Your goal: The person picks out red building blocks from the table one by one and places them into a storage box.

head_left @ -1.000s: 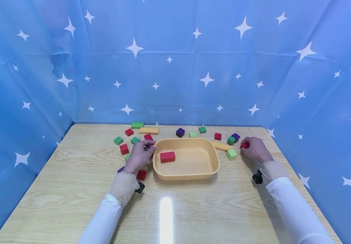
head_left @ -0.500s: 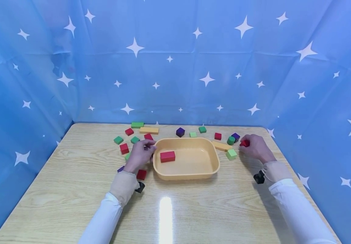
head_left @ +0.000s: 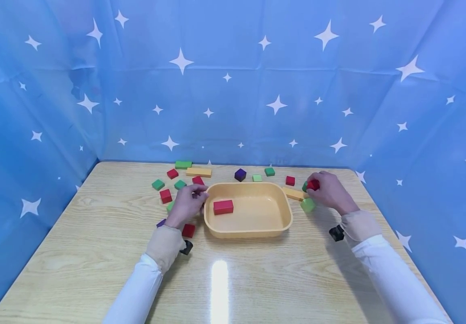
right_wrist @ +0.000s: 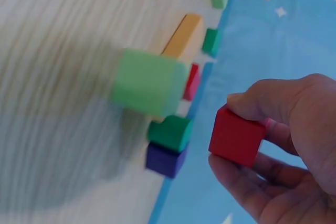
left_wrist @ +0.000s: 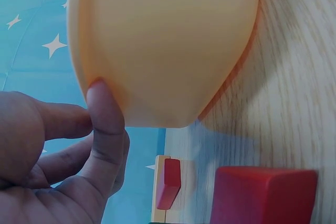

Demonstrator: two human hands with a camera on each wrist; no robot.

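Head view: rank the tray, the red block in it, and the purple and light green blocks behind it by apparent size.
1. Tray
2. Red block
3. Purple block
4. Light green block

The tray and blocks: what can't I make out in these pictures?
Head view: a purple block at left, partly covered by the left hand.
Head view: a dark green block, mostly hidden by the held red block and right hand.
Left wrist view: the tray, cut off by the top edge.
Right wrist view: the light green block, its edges blurred.
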